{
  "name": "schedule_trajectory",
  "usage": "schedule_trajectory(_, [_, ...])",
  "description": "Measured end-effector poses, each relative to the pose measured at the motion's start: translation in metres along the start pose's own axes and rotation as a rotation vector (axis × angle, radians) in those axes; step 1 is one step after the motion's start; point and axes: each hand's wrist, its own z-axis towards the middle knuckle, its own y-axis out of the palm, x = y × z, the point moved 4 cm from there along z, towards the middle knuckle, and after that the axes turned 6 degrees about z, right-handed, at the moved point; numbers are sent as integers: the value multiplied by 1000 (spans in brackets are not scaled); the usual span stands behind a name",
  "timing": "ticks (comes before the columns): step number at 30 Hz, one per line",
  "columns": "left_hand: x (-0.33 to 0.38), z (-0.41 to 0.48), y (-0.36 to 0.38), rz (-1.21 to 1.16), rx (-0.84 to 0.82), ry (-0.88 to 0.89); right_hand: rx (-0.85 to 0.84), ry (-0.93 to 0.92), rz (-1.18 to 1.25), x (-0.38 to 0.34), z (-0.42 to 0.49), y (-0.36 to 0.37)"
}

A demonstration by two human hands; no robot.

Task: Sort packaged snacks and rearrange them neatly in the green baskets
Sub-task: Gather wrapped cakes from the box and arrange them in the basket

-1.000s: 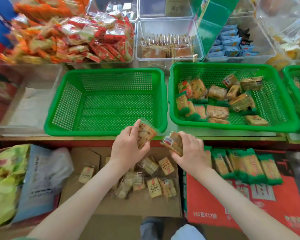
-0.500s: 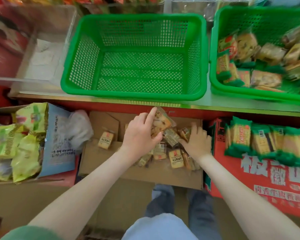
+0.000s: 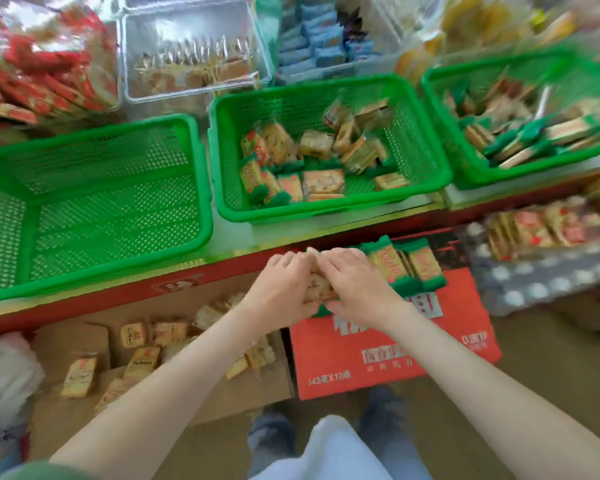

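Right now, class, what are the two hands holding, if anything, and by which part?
A small bunch of snack packets, pressed between both hands: the left hand grips its left side, the right hand its right side. The count is unclear.

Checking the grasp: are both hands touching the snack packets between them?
Touching. Head view shows left hand and right hand both curled around the snack packets, no gap visible.

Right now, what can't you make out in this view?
- Snack packs, head view: the left hand and right hand cover them, so their number is unclear.
- Right green basket: motion blur smears its contents, and the frame edge cuts it off.
- Left green basket: cut off by the left edge.
- Loose packs in the cardboard box: print too blurred to read.
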Motion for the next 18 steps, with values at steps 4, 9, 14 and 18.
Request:
schedule_trajectory(4, [84,81,16,-20,136,101,130,153,-6,97,-54,-46])
schedule_trajectory(9, [183,174,52,-5,149,84,241,478,47,240,-137,-83])
schedule_trajectory(14, [248,244,97,-5,6,145,344,972,125,366,-209,-111])
schedule_trajectory(18, [285,290,126,2,-64,195,326,1162,124,428,-232,-110])
